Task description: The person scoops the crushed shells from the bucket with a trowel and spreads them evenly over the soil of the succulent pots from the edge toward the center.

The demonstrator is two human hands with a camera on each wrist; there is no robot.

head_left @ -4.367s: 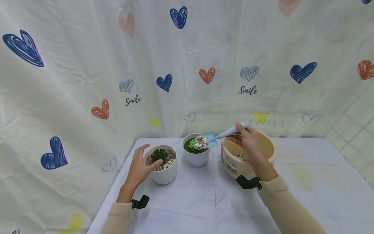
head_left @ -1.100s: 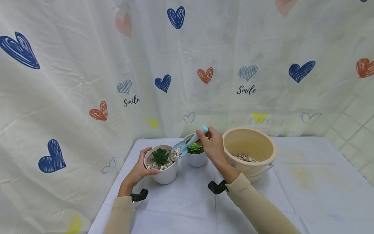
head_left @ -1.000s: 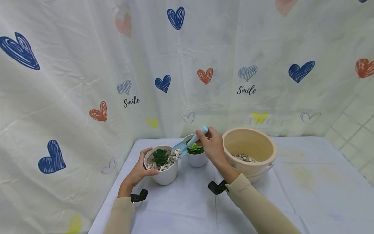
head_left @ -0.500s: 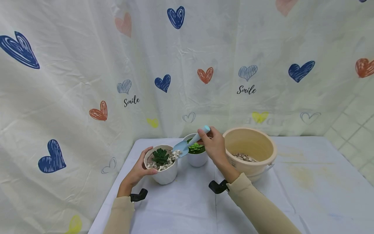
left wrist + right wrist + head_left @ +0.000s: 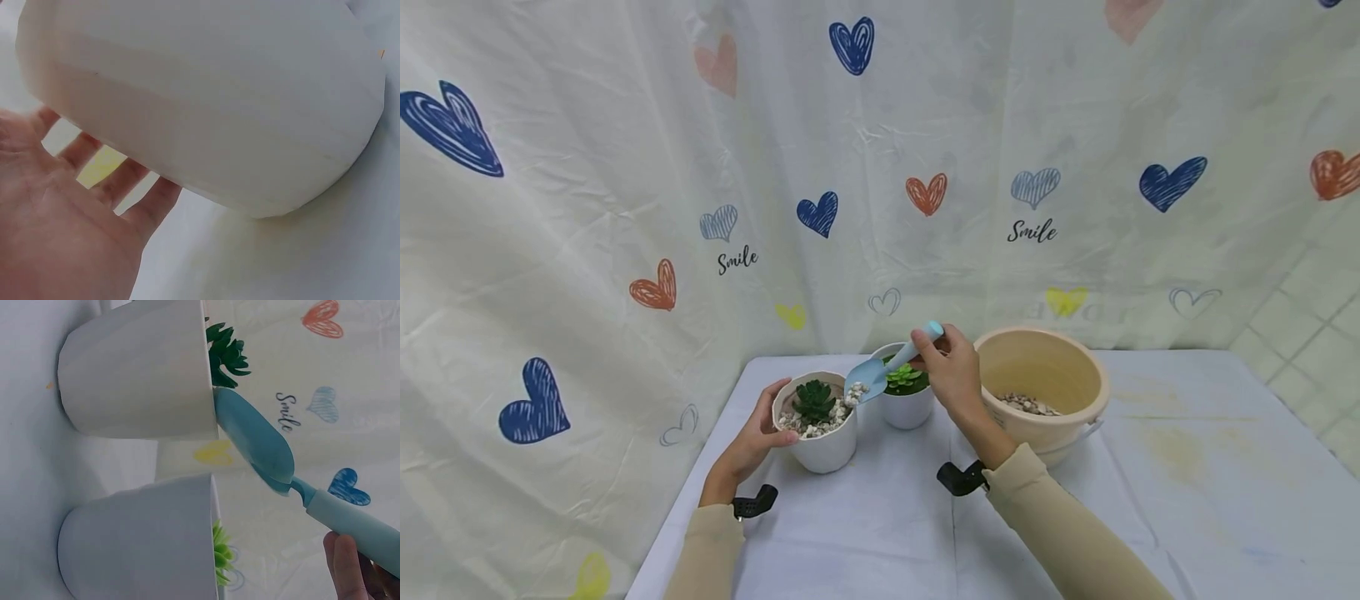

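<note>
My left hand (image 5: 751,440) grips the side of a white flower pot (image 5: 829,450), thumb at the near rim and fingers around the left side. Inside the pot a dark green succulent (image 5: 813,401) stands among pale pebbles (image 5: 815,428). My right hand (image 5: 953,375) holds a light blue garden trowel (image 5: 256,434) by its handle. The trowel's blade slants down to the pot's right rim, with a few pebbles (image 5: 856,392) at its tip. In the left wrist view the pot's wall (image 5: 206,100) fills most of the frame, beside the fingers (image 5: 150,203).
A smaller white pot (image 5: 907,411) with a bright green succulent (image 5: 904,377) stands just behind the trowel. To the right is a large cream tub (image 5: 1037,429) with pebbles (image 5: 1028,404) at its bottom. A heart-printed curtain (image 5: 880,167) hangs behind the white-covered table (image 5: 880,533).
The right hand brought the pebble-laden trowel left from over the smaller pot to the larger pot. Pebbles have slid off its blade since. The left hand came to grip the pot.
</note>
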